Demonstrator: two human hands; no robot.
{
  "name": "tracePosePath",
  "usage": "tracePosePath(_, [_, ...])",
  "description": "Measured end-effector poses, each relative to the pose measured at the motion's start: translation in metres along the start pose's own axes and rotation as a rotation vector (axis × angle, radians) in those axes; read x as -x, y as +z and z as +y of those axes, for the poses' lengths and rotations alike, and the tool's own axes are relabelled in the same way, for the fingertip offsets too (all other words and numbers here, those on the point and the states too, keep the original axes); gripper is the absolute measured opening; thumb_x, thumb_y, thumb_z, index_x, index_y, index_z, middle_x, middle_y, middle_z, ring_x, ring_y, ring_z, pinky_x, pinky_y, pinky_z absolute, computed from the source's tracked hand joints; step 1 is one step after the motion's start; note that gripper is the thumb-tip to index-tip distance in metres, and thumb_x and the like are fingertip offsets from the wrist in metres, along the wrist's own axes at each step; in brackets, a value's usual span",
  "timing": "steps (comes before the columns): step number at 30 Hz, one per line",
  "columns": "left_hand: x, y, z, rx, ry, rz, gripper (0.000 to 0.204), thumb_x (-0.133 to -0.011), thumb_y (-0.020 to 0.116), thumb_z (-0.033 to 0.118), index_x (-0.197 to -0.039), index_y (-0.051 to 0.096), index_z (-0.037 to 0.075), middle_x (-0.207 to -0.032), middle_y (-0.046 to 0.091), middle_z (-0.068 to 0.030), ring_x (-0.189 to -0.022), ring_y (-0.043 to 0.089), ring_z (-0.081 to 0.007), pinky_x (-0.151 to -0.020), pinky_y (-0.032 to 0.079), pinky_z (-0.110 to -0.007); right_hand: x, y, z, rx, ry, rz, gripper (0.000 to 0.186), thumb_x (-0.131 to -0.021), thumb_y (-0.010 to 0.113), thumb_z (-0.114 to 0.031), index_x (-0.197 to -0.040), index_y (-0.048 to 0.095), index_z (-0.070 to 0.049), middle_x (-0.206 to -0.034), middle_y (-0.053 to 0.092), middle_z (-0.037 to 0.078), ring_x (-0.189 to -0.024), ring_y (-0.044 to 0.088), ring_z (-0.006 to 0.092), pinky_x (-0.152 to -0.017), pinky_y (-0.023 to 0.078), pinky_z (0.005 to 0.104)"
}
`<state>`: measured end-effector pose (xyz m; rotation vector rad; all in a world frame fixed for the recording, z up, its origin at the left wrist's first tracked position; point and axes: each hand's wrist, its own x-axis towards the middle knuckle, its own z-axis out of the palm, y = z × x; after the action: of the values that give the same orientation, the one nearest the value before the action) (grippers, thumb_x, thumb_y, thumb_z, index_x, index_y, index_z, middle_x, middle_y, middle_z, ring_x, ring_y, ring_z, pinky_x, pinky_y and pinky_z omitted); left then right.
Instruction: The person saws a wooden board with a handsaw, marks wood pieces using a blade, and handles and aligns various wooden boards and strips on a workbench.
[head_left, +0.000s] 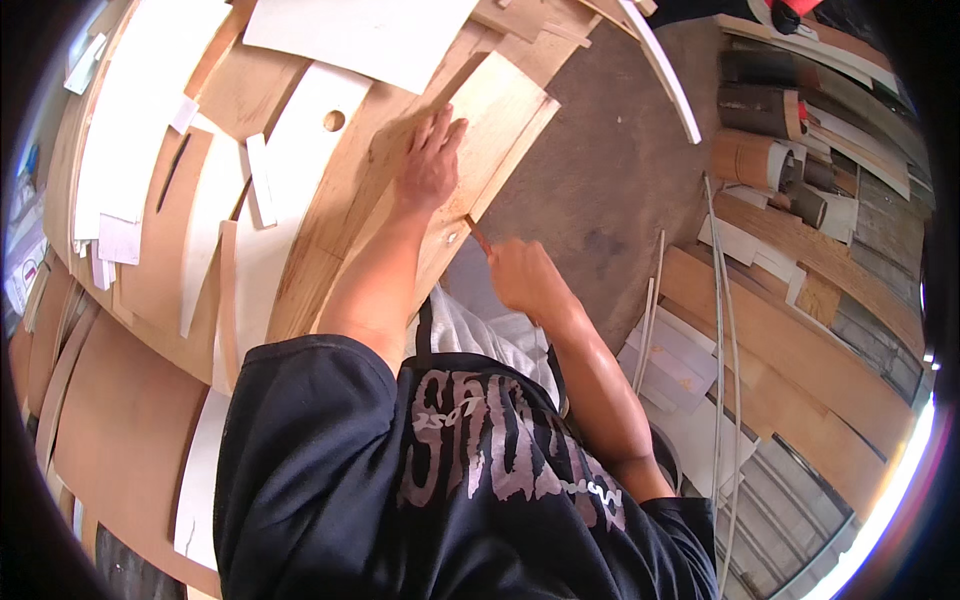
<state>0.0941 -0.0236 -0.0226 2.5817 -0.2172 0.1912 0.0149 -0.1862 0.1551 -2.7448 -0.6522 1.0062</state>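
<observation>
Black short-sleeved shirt (320,480) nearest, right hand (524,280) clenched round a slim reddish-brown stick (481,238)!
Ahead-left of that grip, left hand (431,165) lies flat on a pale wooden plank (505,115).

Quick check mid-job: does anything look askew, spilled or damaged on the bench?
I see no spill or clear damage. A short white strip lies askew at the left edge of the holed white board, angled against it. The plank under the left hand shows nothing obviously wrong.
</observation>
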Motion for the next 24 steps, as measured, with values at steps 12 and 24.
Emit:
tracePosePath(12, [0.037, -0.033, -0.028, 0.265, -0.086, 0.367, 0.046, -0.094, 0.062, 0.003, -0.138, 0.064, 0.013, -0.151, 0.054, -0.0105, -0.136, 0.051, -0.0368, -0.115, 0.041, -0.049, 0.093, -0.034, -0.026, -0.782, 0.379, 0.385, 0.03, -0.104, 0.056, -0.022, -0.122, 0.072, -0.004, -0.069, 0.06, 0.013, -0.066, 0.061, 0.0254, -0.064, 0.048, 0.0369])
tracePosePath(24, [0.222, -0.115, -0.001, 0.166, -0.484, 0.202, 0.041, -0.099, 0.062, 0.015, -0.137, 0.06, 0.001, -0.138, 0.059, -0.0255, -0.13, 0.053, -0.0446, -0.112, 0.042, -0.052, -0.103, 0.063, -0.053, -1.452, 0.278, 0.199, 0.051, -0.104, 0.059, -0.031, -0.144, 0.056, 0.001, -0.112, 0.074, 0.024, -0.098, 0.074, 0.0322, -0.085, 0.057, 0.0412])
